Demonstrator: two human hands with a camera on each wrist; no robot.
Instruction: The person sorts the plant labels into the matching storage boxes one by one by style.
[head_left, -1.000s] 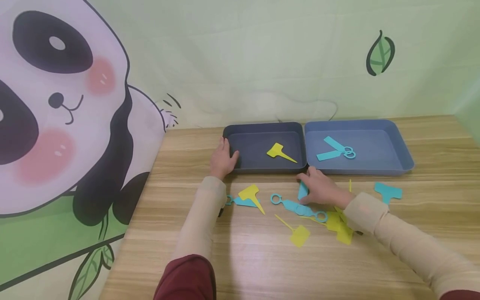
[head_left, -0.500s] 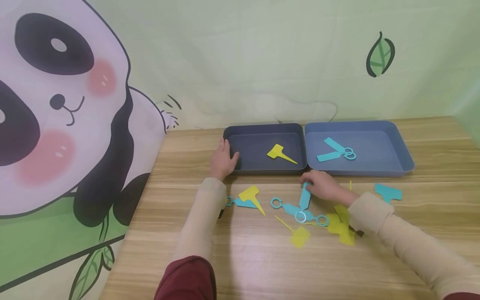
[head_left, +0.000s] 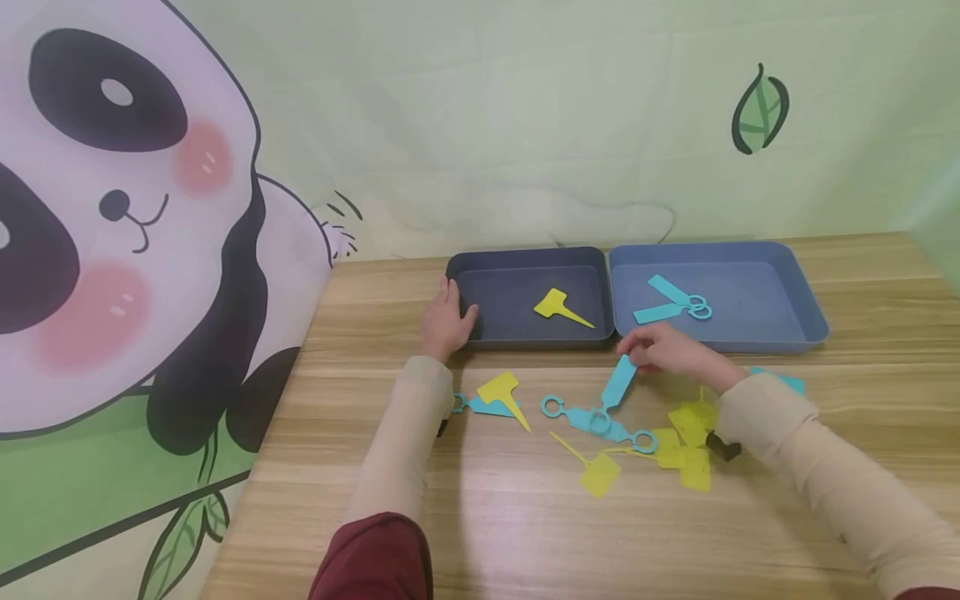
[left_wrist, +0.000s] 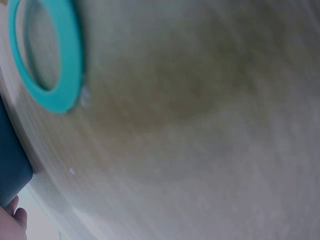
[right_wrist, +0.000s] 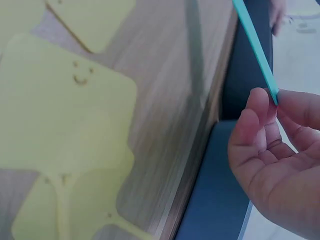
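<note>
Tag (head_left: 619, 382) pinched in the right hand (head_left: 666, 348), just shifted nearer the blue tray (head_left: 757, 307).
Yellow tags (head_left: 601, 476) lie nearest; the held tag slants up, outside either tray, so only picking seems done. Left hand (head_left: 444, 323), fingers straight, touches the dark tray (head_left: 498, 310); 2 blue tags (head_left: 657, 312) lie in the blue tray.

Left arm (head_left: 401, 446) extends toward the far edge of the bench (head_left: 525, 533). Left hand (head_left: 447, 321) lies closer to the bench's left edge than the right hand (head_left: 666, 350); fingers straight, thumb spread apart. Right arm (head_left: 817, 458) reaches in diagonally from the right. Right hand is raised over the bench, fingers bent, tips pinching. Cream sleeves (head_left: 750, 417) cover both forearms to the wrists.
</note>
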